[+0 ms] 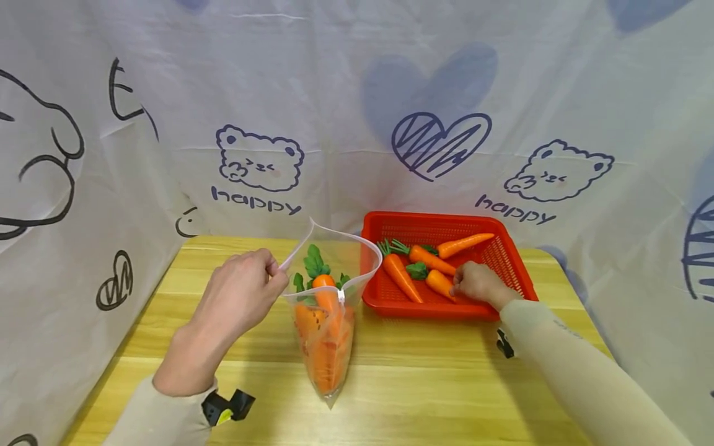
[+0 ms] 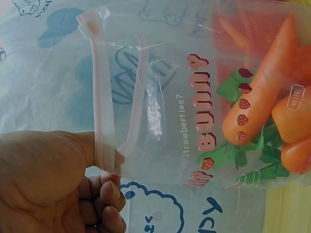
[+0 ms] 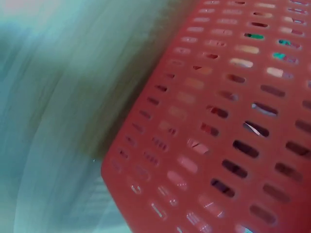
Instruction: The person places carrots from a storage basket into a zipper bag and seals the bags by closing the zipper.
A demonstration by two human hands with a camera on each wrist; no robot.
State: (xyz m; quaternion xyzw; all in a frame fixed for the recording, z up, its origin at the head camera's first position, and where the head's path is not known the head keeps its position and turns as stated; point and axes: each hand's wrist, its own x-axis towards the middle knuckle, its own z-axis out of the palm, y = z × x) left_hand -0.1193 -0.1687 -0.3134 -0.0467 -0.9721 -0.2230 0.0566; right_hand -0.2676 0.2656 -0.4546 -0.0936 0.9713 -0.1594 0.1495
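Observation:
My left hand (image 1: 242, 291) pinches the rim of a clear zip bag (image 1: 351, 313) between thumb and fingers, and the bag's mouth gapes wide. Inside the bag several toy carrots (image 1: 326, 347) with green leaves are bunched together. The left wrist view shows pink lettering and strawberry prints on the bag (image 2: 160, 102). Over at the right, my right hand (image 1: 481, 284) reaches into a red basket (image 1: 446, 311) and its fingertips grip the lower end of a short carrot (image 1: 439, 283). Only the basket's slotted side (image 3: 209, 121) shows in the right wrist view; the hand is hidden there.
Several more carrots lie in the basket, among them one at the left (image 1: 400, 277) and one along the back (image 1: 465, 245). The wooden table (image 1: 424, 384) ends at a printed white cloth (image 1: 346, 111) behind it.

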